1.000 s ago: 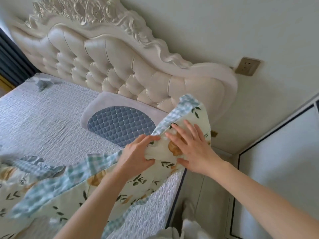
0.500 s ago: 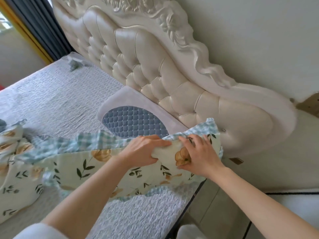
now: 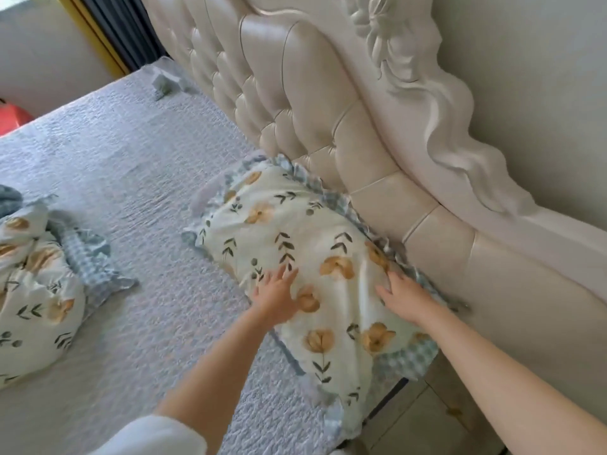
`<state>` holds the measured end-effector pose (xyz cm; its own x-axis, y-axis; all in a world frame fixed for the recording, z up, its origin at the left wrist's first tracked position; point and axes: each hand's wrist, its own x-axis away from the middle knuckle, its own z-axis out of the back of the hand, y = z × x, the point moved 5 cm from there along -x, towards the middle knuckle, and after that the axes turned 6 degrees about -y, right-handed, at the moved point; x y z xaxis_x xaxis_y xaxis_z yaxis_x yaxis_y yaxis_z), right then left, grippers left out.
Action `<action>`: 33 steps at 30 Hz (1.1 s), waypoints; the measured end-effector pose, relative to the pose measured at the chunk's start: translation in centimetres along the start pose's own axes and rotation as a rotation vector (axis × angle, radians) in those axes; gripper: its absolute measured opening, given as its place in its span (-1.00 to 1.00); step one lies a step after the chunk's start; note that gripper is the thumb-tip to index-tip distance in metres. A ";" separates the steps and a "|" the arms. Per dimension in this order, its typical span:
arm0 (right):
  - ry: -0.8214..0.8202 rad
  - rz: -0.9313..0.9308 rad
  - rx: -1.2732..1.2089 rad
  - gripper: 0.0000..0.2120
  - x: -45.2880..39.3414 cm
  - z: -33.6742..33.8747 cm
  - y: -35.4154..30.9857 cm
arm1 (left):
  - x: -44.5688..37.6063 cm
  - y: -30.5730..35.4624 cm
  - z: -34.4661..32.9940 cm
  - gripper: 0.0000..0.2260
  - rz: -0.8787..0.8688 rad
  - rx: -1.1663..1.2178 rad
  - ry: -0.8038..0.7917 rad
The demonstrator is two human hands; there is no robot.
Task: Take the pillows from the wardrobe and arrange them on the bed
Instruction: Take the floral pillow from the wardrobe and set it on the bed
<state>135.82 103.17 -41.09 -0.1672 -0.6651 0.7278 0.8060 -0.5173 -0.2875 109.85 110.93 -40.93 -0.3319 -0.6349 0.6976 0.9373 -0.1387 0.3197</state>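
A cream floral pillow (image 3: 295, 231) with a blue checked frill lies flat on the bed (image 3: 124, 178), against the tufted headboard (image 3: 295, 93) at the bed's right corner. It covers the blue quilted pillow beneath; only a pale edge of that one shows at the far left. My left hand (image 3: 279, 295) rests flat on the floral pillow's near middle, fingers spread. My right hand (image 3: 405, 297) presses flat on its right side close to the headboard. A second floral pillow (image 3: 39, 290) lies crumpled at the left of the bed.
The grey textured bedspread covers the bed. A small grey cloth (image 3: 166, 82) lies at the far corner by the headboard. Dark curtains (image 3: 124, 27) and a yellow frame stand beyond. A red object (image 3: 11, 118) sits at far left. Floor shows at lower right.
The floral pillow was held up in both hands; it now lies flat over the blue quilted pillow, and both hands have let go and rest spread on top.
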 end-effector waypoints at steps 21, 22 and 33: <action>0.125 -0.006 -0.240 -0.23 -7.3 0.5 -1.6 | -1.6 -5.1 -8.9 -0.13 0.418 1.936 0.246; 0.129 0.023 -0.235 -0.29 -7.2 0.6 -2.1 | -1.7 -5.3 -8.4 -0.15 0.391 1.973 0.282; 0.437 0.296 -0.218 -0.34 -7.0 4.8 -8.8 | -5.4 -8.0 -0.6 -0.38 0.161 1.984 0.442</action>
<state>132.58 114.99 -40.73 -0.2087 -0.9356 0.2846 0.7264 -0.3431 -0.5954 104.20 115.03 -47.60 0.0555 -0.7004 0.7116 -0.5322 0.5823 0.6146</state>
